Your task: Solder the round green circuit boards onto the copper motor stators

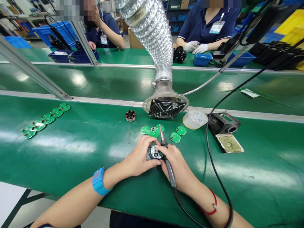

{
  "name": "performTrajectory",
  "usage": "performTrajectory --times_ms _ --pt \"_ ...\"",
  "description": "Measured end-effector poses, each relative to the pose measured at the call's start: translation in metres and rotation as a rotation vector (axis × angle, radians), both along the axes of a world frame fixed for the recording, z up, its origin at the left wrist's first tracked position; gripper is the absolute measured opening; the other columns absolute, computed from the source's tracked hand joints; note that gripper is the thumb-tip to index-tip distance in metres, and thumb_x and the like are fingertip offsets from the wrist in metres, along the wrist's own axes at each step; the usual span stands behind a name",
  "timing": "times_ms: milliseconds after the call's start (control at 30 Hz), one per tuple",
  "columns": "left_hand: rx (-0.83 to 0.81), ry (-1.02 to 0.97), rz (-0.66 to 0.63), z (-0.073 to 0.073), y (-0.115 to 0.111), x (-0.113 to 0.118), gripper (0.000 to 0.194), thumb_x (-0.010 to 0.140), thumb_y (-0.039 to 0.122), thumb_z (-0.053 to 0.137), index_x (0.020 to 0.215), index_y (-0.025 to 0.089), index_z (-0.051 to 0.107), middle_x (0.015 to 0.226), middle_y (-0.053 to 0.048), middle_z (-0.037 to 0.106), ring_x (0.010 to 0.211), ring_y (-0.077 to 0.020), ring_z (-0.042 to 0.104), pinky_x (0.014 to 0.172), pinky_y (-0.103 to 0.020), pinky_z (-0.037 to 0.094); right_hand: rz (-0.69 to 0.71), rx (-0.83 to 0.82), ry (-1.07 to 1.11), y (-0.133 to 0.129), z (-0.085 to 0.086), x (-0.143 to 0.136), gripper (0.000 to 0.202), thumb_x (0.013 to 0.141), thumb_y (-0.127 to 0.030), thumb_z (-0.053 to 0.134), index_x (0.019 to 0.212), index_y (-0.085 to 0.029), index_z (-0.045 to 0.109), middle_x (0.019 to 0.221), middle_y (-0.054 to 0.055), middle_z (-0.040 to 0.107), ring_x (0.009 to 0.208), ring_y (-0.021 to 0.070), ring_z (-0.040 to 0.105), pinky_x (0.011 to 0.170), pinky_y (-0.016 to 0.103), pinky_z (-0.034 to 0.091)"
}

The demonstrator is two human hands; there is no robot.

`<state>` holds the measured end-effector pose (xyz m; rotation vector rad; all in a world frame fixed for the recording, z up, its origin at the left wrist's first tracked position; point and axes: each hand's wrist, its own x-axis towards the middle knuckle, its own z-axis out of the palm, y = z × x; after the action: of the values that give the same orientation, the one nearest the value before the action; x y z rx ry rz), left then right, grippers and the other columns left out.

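My left hand (139,156) curls around a small round black part with a circuit board (156,152) on its top face. A soldering iron (170,173) lies in the grasp of my right hand (179,164), its tip pointing forward, away from the board. Fingertips of my right hand also touch the near and far edges of the round part. Just beyond my hands are several loose green circuit boards (154,132). A copper-wound motor stator (130,116) stands farther back on the left.
A fume extractor (166,106) hangs at centre back, beside a round translucent tub (195,119). The soldering iron stand (225,123) with its sponge tray is at right. The black cable (210,152) loops over my right forearm. More boards (45,121) lie left; two people sit opposite.
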<state>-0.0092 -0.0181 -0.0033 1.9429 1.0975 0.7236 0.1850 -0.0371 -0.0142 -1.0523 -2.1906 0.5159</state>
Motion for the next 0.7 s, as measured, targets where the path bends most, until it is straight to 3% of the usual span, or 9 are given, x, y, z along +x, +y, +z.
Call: performTrajectory --times_ms 167,300,467,700 --pt "0.024 0.057 0.055 0.0 -0.003 0.01 0.046 0.08 0.013 0.069 0.12 0.021 0.046 0.118 -0.009 0.057 0.11 -0.0269 0.052 0.097 -0.047 0.047 -0.014 -0.038 0.077 0.0 -0.004 0.0 0.071 0.078 0.003 0.041 0.141 -0.029 0.042 0.116 0.008 0.065 0.099 0.024 0.063 0.082 0.043 0.058" --pt "0.029 0.077 0.057 0.002 -0.004 0.01 0.044 0.083 0.014 0.065 0.123 0.02 0.048 0.118 -0.01 0.056 0.112 -0.0276 0.051 0.097 -0.048 0.048 -0.11 -0.154 0.182 -0.002 -0.007 0.0 0.057 0.087 -0.004 0.044 0.138 -0.028 0.044 0.122 0.009 0.065 0.109 0.0241 0.066 0.091 0.043 0.057" --pt "-0.013 0.094 0.026 0.001 -0.004 0.008 0.044 0.086 0.016 0.062 0.129 0.021 0.051 0.116 -0.01 0.052 0.115 -0.027 0.05 0.101 -0.047 0.047 -0.221 -0.194 0.277 -0.002 -0.014 -0.002 0.044 0.089 -0.013 0.051 0.131 -0.026 0.048 0.104 0.005 0.067 0.092 0.021 0.07 0.085 0.039 0.06" --pt "-0.057 0.08 0.018 0.002 -0.004 0.007 0.036 0.086 0.017 0.061 0.121 0.021 0.057 0.11 -0.007 0.049 0.107 -0.0245 0.052 0.098 -0.045 0.048 -0.177 -0.277 0.314 0.005 -0.013 -0.003 0.043 0.086 -0.014 0.053 0.126 -0.027 0.049 0.091 0.001 0.066 0.078 0.0167 0.068 0.076 0.032 0.059"
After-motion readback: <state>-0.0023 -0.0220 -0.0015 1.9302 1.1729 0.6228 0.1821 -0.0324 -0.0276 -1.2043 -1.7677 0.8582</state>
